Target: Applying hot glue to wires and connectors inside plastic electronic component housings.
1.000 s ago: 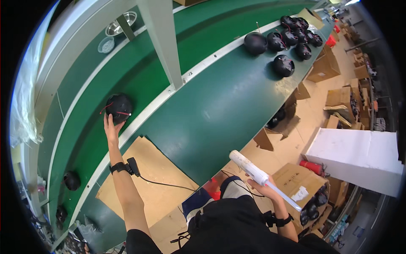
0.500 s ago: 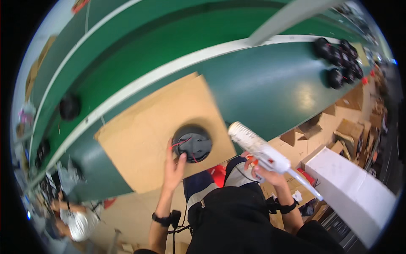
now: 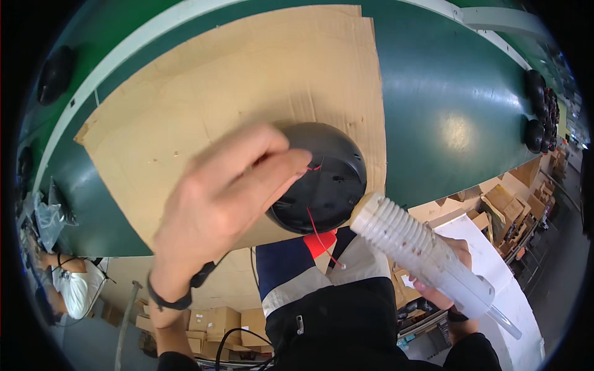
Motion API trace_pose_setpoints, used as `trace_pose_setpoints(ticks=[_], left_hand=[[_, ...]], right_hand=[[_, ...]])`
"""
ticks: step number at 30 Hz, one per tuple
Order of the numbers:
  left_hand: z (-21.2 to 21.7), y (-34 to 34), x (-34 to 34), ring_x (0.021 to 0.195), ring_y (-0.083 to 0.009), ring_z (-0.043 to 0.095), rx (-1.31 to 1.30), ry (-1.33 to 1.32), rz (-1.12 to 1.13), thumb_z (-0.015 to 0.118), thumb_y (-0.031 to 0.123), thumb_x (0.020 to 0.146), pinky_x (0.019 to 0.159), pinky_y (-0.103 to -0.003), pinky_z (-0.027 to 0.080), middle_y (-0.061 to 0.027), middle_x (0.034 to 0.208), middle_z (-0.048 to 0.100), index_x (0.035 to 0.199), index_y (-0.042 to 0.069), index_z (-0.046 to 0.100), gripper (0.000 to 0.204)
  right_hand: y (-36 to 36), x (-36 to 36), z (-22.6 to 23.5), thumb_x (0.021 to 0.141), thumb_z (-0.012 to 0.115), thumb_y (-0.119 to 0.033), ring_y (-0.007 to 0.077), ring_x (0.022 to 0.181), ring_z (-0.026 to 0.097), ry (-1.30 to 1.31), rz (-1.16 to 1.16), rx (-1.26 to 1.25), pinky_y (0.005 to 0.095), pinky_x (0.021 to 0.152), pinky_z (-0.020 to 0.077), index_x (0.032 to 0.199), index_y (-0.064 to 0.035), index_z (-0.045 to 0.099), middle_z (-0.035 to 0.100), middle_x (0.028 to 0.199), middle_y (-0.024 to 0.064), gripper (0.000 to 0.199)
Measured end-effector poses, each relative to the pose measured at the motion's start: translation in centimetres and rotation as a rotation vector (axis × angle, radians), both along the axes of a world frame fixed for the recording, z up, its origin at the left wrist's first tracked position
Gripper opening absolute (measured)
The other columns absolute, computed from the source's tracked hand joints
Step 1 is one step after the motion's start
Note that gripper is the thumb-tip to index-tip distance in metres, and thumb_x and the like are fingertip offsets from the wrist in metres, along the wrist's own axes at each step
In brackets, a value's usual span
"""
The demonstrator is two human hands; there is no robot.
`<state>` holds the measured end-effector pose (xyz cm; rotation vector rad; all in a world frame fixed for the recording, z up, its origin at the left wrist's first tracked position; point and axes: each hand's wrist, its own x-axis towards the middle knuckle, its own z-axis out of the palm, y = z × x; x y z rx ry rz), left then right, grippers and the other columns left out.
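A round black plastic housing (image 3: 346, 148) lies hollow side up on a cardboard sheet (image 3: 204, 105), near the bench's front edge. My left hand (image 3: 216, 191) is over its left side, slightly blurred, with thumb and forefinger pinched on a thin red wire (image 3: 316, 167) inside. A second red wire (image 3: 318, 238) hangs over the housing's near rim and ends in a small white plug. My right hand (image 3: 455, 266) is closed around a white hot glue gun (image 3: 421, 256). The gun's ribbed front end is close to the housing's right rim, and a translucent glue stick (image 3: 506, 323) protrudes from its rear.
The cardboard lies on a green bench (image 3: 451, 105) with a white rail (image 3: 133, 40) behind. Several black round parts (image 3: 541, 117) sit far right, another (image 3: 55, 74) far left. A white box (image 3: 513, 297) stands to my right. A person (image 3: 74, 287) is at lower left.
My view has come closer to the housing. My left hand has gone from the housing's left side to pinching a wire over it. The glue gun's front end is now nearer the rim.
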<state>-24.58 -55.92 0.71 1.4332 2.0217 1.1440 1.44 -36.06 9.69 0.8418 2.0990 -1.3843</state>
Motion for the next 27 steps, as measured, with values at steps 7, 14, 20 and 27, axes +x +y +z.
trace_pose_setpoints(ticks=[7, 14, 20, 27], left_hand=[[-1.9, 3.4, -5.1, 0.076, -0.0163, 0.069, -0.023, -0.599, -0.413, 0.077, -0.007, 0.078, 0.062, -0.029, 0.052, -0.0105, 0.087, 0.072, 0.096, -0.002, 0.079, 0.019], [-2.9, 5.0, -6.4, 0.073, -0.0106, 0.067, -0.004, -0.669, -0.546, 0.076, -0.004, 0.083, 0.059, -0.023, 0.047, -0.0076, 0.087, 0.075, 0.094, 0.000, 0.080, 0.013], [-4.4, 6.3, -3.7, 0.070, -0.0065, 0.066, -0.039, -0.811, -0.307, 0.079, 0.004, 0.085, 0.057, -0.021, 0.044, -0.0041, 0.081, 0.074, 0.094, 0.000, 0.080, 0.010], [-5.2, 6.7, -2.3, 0.070, -0.0060, 0.066, 0.006, -0.828, -0.188, 0.081, 0.010, 0.085, 0.066, -0.020, 0.051, -0.0040, 0.078, 0.074, 0.093, -0.002, 0.080, 0.014]], right_hand=[[-1.1, -0.9, -0.9, 0.067, 0.082, -0.032, 0.0298, 0.077, 0.074, 0.146, 0.209, 0.129, 0.0357, 0.072, 0.0582, 0.096, -0.0014, 0.072, 0.074, 0.092, 0.0133, 0.043], [-1.8, -2.5, 0.9, 0.078, 0.077, -0.011, 0.0385, 0.095, 0.074, 0.054, 0.201, 0.079, 0.0437, 0.082, 0.0598, 0.101, 0.0057, 0.069, 0.071, 0.101, 0.0230, 0.030], [-2.6, -2.6, 1.4, 0.080, 0.078, -0.012, 0.0362, 0.094, 0.075, 0.034, 0.208, 0.192, 0.0412, 0.079, 0.0616, 0.101, 0.0031, 0.069, 0.072, 0.103, 0.0215, 0.027], [-2.7, -3.2, 2.0, 0.080, 0.079, -0.012, 0.0338, 0.093, 0.076, 0.012, 0.285, 0.304, 0.0403, 0.078, 0.0619, 0.101, 0.0020, 0.069, 0.073, 0.104, 0.0205, 0.027]])
